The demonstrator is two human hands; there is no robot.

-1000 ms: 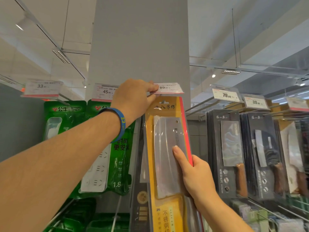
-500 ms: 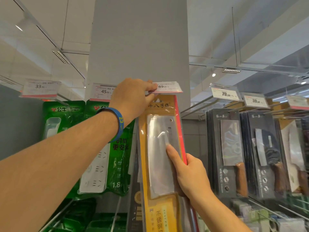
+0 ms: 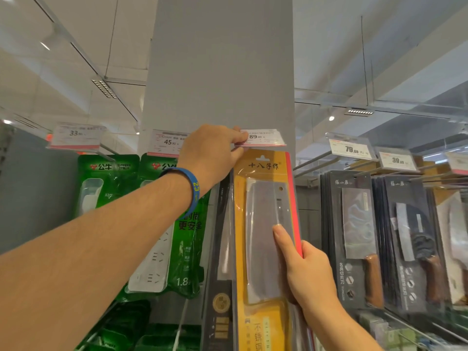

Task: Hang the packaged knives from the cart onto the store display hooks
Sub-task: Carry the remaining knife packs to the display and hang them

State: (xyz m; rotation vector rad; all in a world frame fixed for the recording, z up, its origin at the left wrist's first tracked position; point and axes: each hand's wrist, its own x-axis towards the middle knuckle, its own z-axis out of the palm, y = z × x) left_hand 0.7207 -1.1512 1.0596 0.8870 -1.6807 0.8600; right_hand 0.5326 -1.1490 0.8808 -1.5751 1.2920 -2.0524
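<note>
A cleaver in a yellow blister pack [image 3: 262, 224] with a red edge stands upright in front of a grey pillar. My right hand [image 3: 306, 272] grips the pack's right edge, thumb laid on the clear cover over the blade. The pack's hang hole sits just under the 89.00 price tag [image 3: 263, 138], which my left hand [image 3: 210, 153] pinches at its left end. The hook under the tag is hidden by the tag and my hand. A dark packaged knife [image 3: 222, 249] hangs right behind the yellow pack.
Green power-strip packs [image 3: 106, 188] hang at left under price tags 33 and 45.90. At right, rows of black packaged cleavers [image 3: 354, 236] hang on hooks under tags 79 and 39. Bare hook rods [image 3: 311, 160] stick out between pillar and black packs.
The yellow pack dipped left and tilted half a second ago, and is now back upright to the right under the tag. My left hand stays on the price tag.
</note>
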